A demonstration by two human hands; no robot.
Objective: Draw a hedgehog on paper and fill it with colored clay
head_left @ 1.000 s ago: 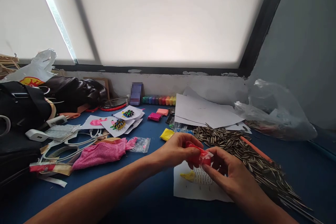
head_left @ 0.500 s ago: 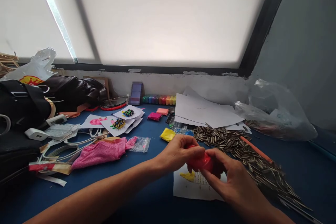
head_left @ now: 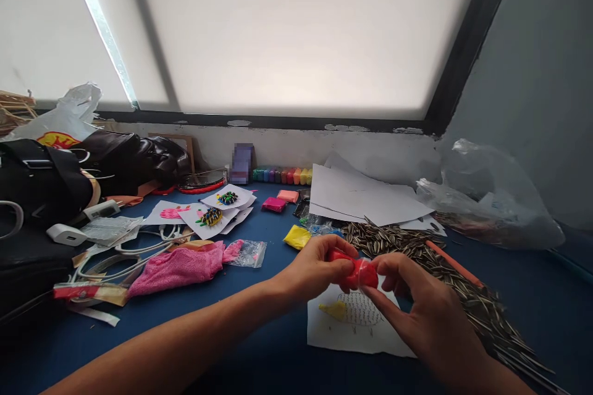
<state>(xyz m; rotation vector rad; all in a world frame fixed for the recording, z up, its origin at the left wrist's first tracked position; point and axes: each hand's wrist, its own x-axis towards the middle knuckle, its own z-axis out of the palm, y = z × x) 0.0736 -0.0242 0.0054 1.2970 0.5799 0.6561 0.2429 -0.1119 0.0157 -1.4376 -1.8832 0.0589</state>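
A red packet of modelling clay (head_left: 364,274) in a clear wrapper is up between my two hands. My left hand (head_left: 322,268) is closed around its left part. The thumb and forefinger of my right hand (head_left: 412,290) pinch the packet's right end. Under them lies a white sheet of paper (head_left: 333,339) with a pencilled oval body full of small marks. A flat yellow clay piece (head_left: 334,310) forms the pointed left end of that drawing. Just beyond my left hand is a yellow clay packet (head_left: 297,237).
Sunflower seeds (head_left: 430,265) are heaped right of my hands, with an orange stick (head_left: 454,263) on them. White papers (head_left: 361,194) and a plastic bag (head_left: 500,197) are behind. Pink clay packets (head_left: 273,204), decorated cards (head_left: 212,218), a pink cloth (head_left: 178,270) and cables (head_left: 125,251) lie leftward.
My right hand has shifted slightly right and its fingers have opened out a little. More of the red packet and of the drawing below now shows.
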